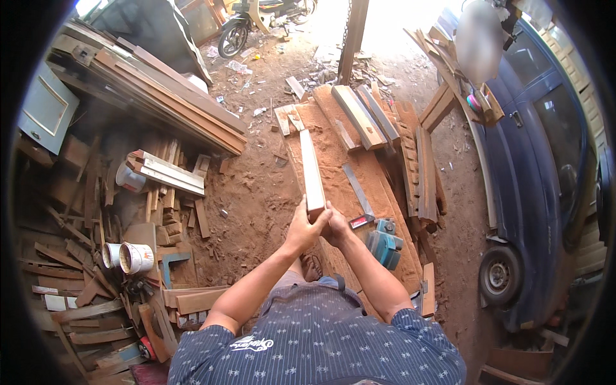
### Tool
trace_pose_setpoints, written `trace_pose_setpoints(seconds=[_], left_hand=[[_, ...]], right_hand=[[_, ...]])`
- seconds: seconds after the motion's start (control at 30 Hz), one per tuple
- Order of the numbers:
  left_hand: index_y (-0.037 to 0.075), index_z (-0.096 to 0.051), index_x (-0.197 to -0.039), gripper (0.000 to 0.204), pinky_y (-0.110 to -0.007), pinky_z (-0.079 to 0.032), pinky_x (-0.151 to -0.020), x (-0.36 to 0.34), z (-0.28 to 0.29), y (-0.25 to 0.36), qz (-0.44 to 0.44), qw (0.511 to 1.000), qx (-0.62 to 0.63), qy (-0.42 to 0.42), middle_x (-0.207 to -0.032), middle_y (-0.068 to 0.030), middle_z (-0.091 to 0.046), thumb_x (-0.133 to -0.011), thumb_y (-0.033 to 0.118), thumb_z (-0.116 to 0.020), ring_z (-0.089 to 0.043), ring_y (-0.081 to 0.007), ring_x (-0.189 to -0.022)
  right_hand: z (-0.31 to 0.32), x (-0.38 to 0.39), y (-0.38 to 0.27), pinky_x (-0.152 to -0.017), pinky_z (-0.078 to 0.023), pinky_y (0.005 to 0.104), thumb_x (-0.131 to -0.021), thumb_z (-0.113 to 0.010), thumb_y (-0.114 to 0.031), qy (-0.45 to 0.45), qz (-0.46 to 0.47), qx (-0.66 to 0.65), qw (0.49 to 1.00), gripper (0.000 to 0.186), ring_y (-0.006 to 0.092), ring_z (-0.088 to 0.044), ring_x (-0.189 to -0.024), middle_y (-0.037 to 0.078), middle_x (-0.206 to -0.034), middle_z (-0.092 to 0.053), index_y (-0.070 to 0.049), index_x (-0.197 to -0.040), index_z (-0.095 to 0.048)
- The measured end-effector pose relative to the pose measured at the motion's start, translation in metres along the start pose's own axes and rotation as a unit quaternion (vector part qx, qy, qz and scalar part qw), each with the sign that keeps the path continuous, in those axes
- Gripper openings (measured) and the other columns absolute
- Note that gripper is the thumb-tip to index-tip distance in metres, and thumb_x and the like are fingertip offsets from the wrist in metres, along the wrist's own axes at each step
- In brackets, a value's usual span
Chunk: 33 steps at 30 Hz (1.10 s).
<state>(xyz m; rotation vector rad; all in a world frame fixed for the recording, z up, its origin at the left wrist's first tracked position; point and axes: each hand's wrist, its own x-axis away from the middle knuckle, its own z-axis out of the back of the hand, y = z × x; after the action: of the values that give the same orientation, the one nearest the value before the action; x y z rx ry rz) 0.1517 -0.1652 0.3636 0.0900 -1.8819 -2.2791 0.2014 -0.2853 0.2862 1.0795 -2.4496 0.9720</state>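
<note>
I hold a pale, long wooden piece (312, 168) upright or pointing away from me, with my left hand (301, 228) and my right hand (335, 226) both closed round its near end. A sawdust-covered wooden workbench (301, 146) lies beyond and to the right of it. On that bench, right of the piece, rests a metal try square (355, 190), and a teal power planer (384, 245) sits right of my right hand. Several cut boards (358, 117) lie along the bench's far part.
Scrap wood and two white buckets (136, 258) crowd the left, below long stacked planks (160, 96) and a pale blue panel (45, 106). A dark blue car (526, 192) stands at right, with leaning timbers nearby. A post (351, 45) and motorbike (234, 35) stand at the back.
</note>
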Motion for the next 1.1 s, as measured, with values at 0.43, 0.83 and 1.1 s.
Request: trace_pose_setpoints(seconds=[0.43, 0.83, 1.1], left_hand=[[-0.009, -0.026, -0.154, 0.098, -0.040, -0.044, -0.109, -0.019, -0.010, -0.016, -0.016, 0.995, 0.047, 0.082, -0.142, -0.0306, -0.052, -0.090, 0.043, -0.077, -0.054, -0.0345, -0.133], [-0.009, -0.023, -0.155, 0.090, -0.031, -0.052, -0.094, 0.010, -0.004, -0.002, -0.015, 0.993, 0.090, 0.073, -0.130, -0.0181, -0.058, -0.081, 0.004, -0.071, -0.061, -0.0196, -0.112], [-0.013, -0.027, -0.152, 0.093, -0.037, -0.035, -0.116, 0.027, -0.013, 0.052, 0.002, 1.000, -0.005, 0.017, -0.149, -0.0243, -0.045, -0.079, 0.014, -0.078, -0.044, -0.0284, -0.139]], right_hand=[[-0.044, 0.019, -0.020, -0.108, -0.044, 0.0436, -0.106, -0.036, -0.060, -0.012, -0.012, 0.083, 0.996, 0.069, 0.0263, -0.057, -0.126, 0.010, -0.142, -0.057, -0.007, -0.150, -0.044], [0.131, -0.023, 0.032, -0.058, -0.055, 0.0340, -0.099, -0.065, -0.042, 0.255, -0.025, 0.281, 0.925, 0.051, 0.0224, -0.065, -0.070, 0.014, -0.101, -0.067, -0.001, -0.128, -0.059], [0.253, -0.100, 0.039, -0.069, -0.055, 0.0475, -0.084, -0.076, -0.031, 0.553, -0.013, 0.371, 0.746, 0.061, 0.0342, -0.067, -0.083, 0.023, -0.107, -0.064, -0.003, -0.131, -0.047]])
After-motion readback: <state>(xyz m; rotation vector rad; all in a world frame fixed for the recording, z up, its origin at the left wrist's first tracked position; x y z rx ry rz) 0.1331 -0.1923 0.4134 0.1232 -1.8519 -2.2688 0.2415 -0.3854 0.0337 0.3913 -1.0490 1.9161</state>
